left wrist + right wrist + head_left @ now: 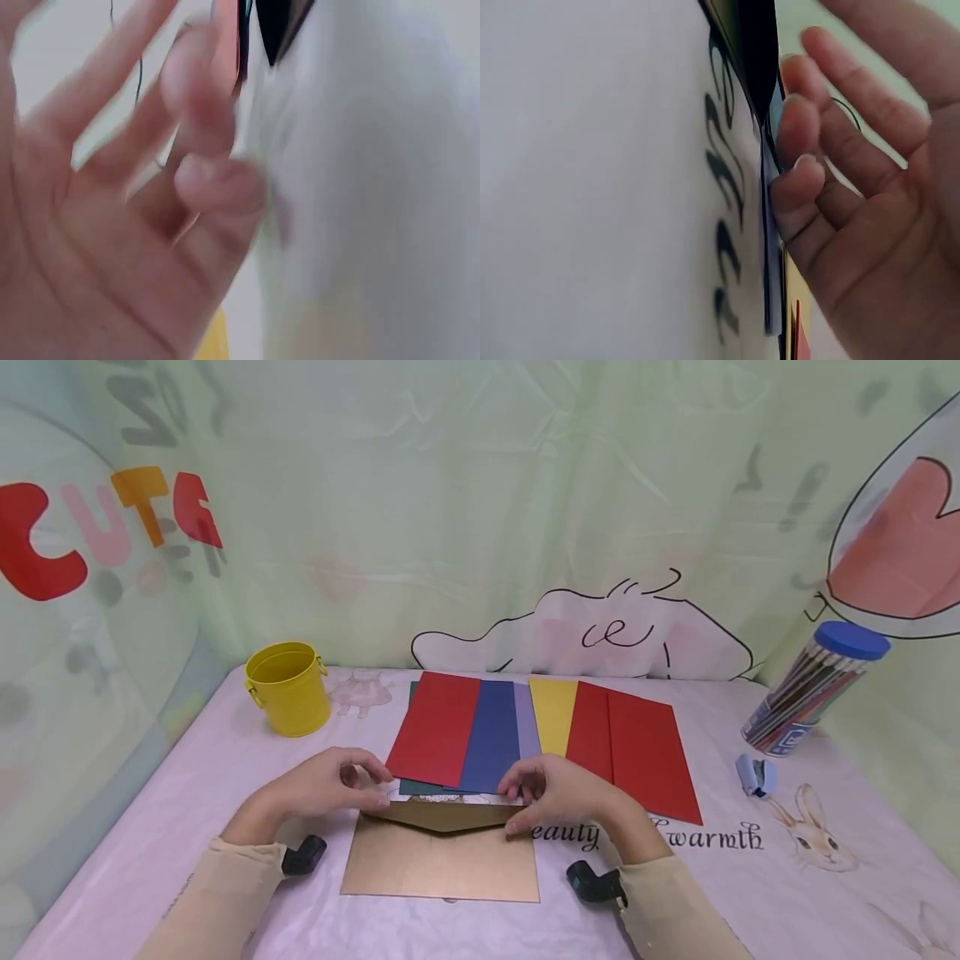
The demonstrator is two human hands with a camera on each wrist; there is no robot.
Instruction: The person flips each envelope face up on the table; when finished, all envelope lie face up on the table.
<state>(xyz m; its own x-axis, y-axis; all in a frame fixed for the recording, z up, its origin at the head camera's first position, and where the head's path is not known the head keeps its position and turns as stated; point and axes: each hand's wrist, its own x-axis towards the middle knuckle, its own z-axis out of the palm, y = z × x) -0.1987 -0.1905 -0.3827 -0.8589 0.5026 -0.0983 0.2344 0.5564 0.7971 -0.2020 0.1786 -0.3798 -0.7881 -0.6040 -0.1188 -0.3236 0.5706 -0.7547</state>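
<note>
**Gold rectangular paper envelope point(438, 872) between fingers**

Lies well off the surface's point(300, 918) back edge. Left hand point(326, 783), right hand point(570, 793): fingers parted, loosely bent, at either end of its brown pointed flap point(442, 817). Contact: can't tell.

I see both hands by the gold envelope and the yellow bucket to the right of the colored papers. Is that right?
Not quite: the yellow bucket stands to the left of the colored papers, as the head view shows. The left hand and right hand are by the gold envelope, as you said.
</note>
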